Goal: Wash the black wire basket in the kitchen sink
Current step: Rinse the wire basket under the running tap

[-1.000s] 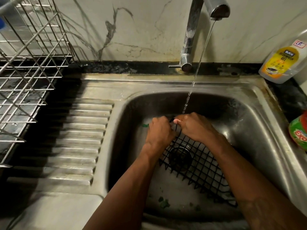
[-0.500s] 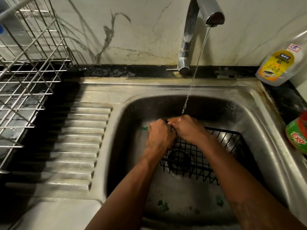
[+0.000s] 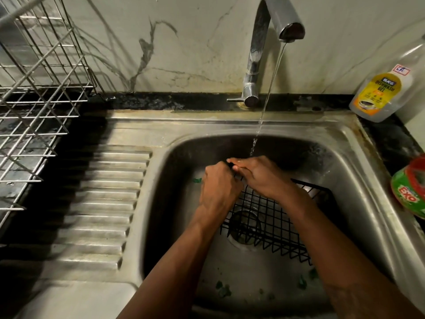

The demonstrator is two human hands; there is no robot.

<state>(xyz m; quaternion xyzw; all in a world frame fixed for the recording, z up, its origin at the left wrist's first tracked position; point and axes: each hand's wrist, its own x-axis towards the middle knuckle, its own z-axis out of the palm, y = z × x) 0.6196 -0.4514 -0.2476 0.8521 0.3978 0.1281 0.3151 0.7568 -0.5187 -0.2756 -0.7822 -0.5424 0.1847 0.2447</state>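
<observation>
- The left hand (image 3: 218,189) and the right hand (image 3: 264,178) meet at one raised corner of the basket (image 3: 273,224). Both have their fingers curled tight round its top wire, knuckles nearly touching.
- The basket is black wire and sits inside the sink (image 3: 230,125). It is tilted, with the gripped corner up and the lower edge down on the sink floor.
- The drain (image 3: 245,226) shows through the basket's mesh.
- A thin stream of water (image 3: 269,95) falls from the tap (image 3: 266,54) onto the right hand's fingers.
- A small green scrap (image 3: 197,180) shows just beside the left hand; I cannot tell what it is.
- More green bits (image 3: 223,288) lie on the sink floor, nearer the person.
- A ribbed draining board (image 3: 103,203) runs along the sink's left side.
- A metal wire rack (image 3: 34,100) stands further left.
- A bottle (image 3: 379,90) of dishwash gel stands at the back right corner.
- A green and red tub (image 3: 411,192) marked EXO sits at the right edge.
</observation>
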